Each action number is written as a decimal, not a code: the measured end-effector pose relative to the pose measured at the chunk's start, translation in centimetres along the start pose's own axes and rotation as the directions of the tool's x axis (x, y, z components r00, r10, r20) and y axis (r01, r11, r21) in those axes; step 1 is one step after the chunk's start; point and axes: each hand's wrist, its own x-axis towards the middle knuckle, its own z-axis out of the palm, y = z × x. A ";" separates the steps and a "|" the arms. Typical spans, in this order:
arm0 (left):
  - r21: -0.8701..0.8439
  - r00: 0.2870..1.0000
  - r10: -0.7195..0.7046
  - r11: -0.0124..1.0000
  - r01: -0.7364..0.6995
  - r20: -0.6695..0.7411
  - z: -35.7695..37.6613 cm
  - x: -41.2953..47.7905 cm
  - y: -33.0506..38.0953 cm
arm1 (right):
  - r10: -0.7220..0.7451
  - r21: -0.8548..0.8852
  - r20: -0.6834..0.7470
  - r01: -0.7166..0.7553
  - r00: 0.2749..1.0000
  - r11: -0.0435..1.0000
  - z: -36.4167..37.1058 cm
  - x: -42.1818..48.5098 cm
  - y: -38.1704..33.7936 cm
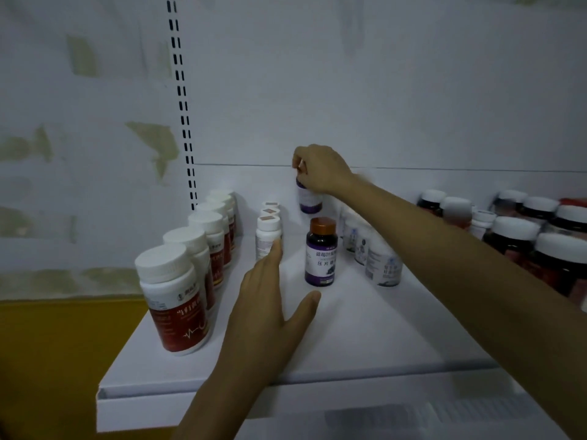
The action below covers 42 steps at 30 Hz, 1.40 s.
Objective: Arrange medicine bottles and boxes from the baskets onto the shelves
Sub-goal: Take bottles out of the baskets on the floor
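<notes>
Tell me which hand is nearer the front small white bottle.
Left. The left hand reaches the small white bottle with its fingertips; the right hand is farther back and right, gripping a purple bottle.

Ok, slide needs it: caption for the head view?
Right hand holds a purple-label bottle from above; left hand open over the shelf.

Dim, bluish cast; soft blur; edges bowed by wide-angle lens.
</notes>
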 end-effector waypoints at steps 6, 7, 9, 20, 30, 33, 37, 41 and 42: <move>-0.061 0.995 0.085 0.994 -0.088 -0.060 -0.2 0.5 1.1 | -0.455 -0.291 -0.509 0.351 0.731 0.890 -6.2 -5.1 -3.6; -0.075 0.990 0.107 0.991 -0.115 -0.096 -0.3 0.9 1.4 | -0.478 -0.294 -0.551 0.377 0.684 0.878 -7.0 -6.6 -4.2; -0.111 0.966 0.155 0.977 -0.180 -0.208 -0.8 1.9 2.6 | -0.444 -0.181 -0.611 0.431 0.655 0.884 -8.8 -10.0 -5.3; -0.514 0.994 0.102 0.855 -0.071 0.031 -1.3 2.1 7.5 | 0.252 0.959 -0.069 -0.005 0.965 0.283 -11.6 -19.7 -4.8; -0.699 0.815 0.415 -0.434 0.568 0.405 -1.5 -0.7 8.9 | 0.009 0.960 0.256 -0.253 0.967 -0.118 -9.6 -22.6 -5.9; -0.646 0.805 0.470 -0.496 0.580 0.362 -0.7 -1.0 8.8 | -0.155 0.903 0.287 -0.321 0.945 -0.285 -10.3 -22.9 -6.6; -0.684 0.783 0.436 -0.401 0.610 0.442 -0.2 -1.0 7.9 | -0.142 0.917 0.271 -0.300 0.952 -0.263 -10.3 -22.7 -6.4; -0.877 0.878 0.010 -0.034 0.479 0.478 -0.5 -0.9 7.4 | 0.138 0.973 0.228 -0.231 0.964 0.010 -9.4 -22.1 -5.5; -0.897 0.897 -0.048 0.029 0.442 0.440 -0.6 -0.8 7.5 | 0.178 0.973 0.218 -0.228 0.960 0.038 -9.1 -22.1 -5.4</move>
